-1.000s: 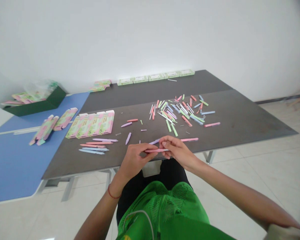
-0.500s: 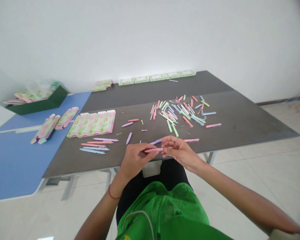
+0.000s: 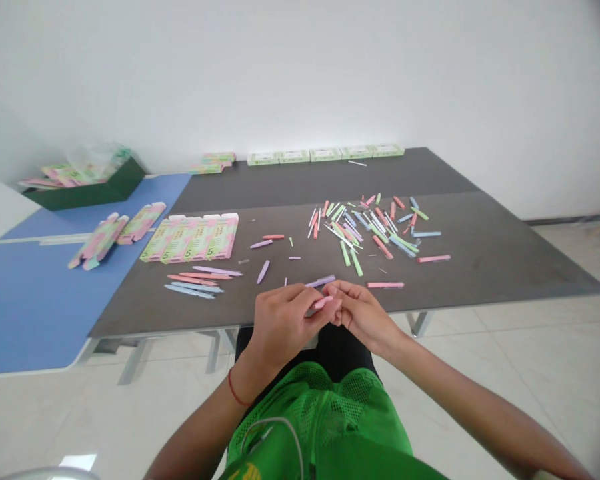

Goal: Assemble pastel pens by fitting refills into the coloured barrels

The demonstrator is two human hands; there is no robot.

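My left hand [image 3: 285, 317] is closed around a pink pen barrel [image 3: 323, 303], its near end showing between thumb and fingers. Against that end, my right hand [image 3: 359, 312] has its fingers pinched together; what they hold, if anything, is hidden. Just beyond my fingertips lies a purple pen part [image 3: 321, 281], with a pink pen barrel [image 3: 385, 285] to its right. Loose purple pen barrels [image 3: 263, 272] and a red one [image 3: 273, 237] are spread to the left. Several finished-looking pens [image 3: 195, 281] lie together farther left.
A heap of coloured barrels and white refills [image 3: 365, 227] covers the table's [image 3: 473, 267] right middle. Pastel cartons [image 3: 197, 238] stand in a row at left, with more flat boxes [image 3: 325, 155] along the back. A dark green bin [image 3: 87, 193] sits on the blue table [image 3: 25, 300].
My hands have come closer together, and my left hand now covers more of the pink barrel. My right fingers have closed in at its end. The view has shifted slightly.
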